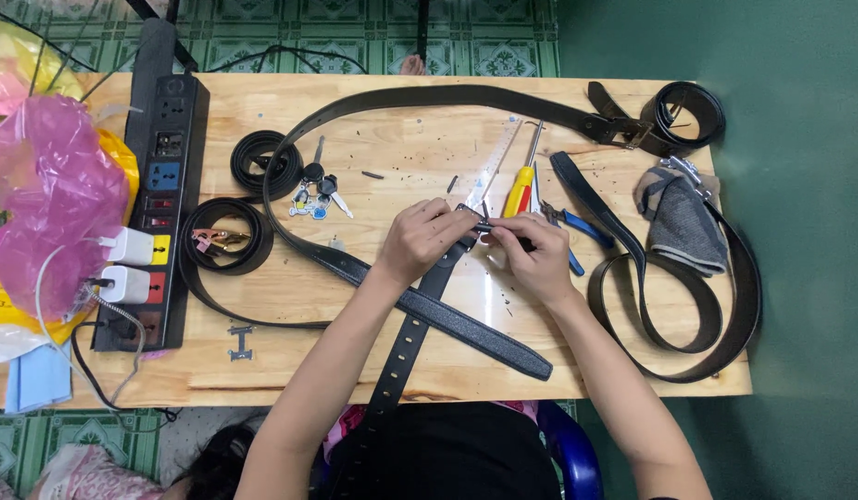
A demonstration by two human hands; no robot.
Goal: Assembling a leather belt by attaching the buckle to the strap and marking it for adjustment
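Here the light wooden bench [290, 356] stands on a green patterned tile floor [355, 37], beside a dark green wall [799, 231]. Near the bench's middle, the left hand [420, 239] and the right hand [537, 259] both pinch the end of a black leather belt with punched holes [401, 356]. A black power strip [161, 204] lies at the left edge.

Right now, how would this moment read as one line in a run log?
left hand: grips black belt end | right hand: pinches small dark tool at belt end | nearby: yellow screwdriver, blue pliers | surface: wooden table
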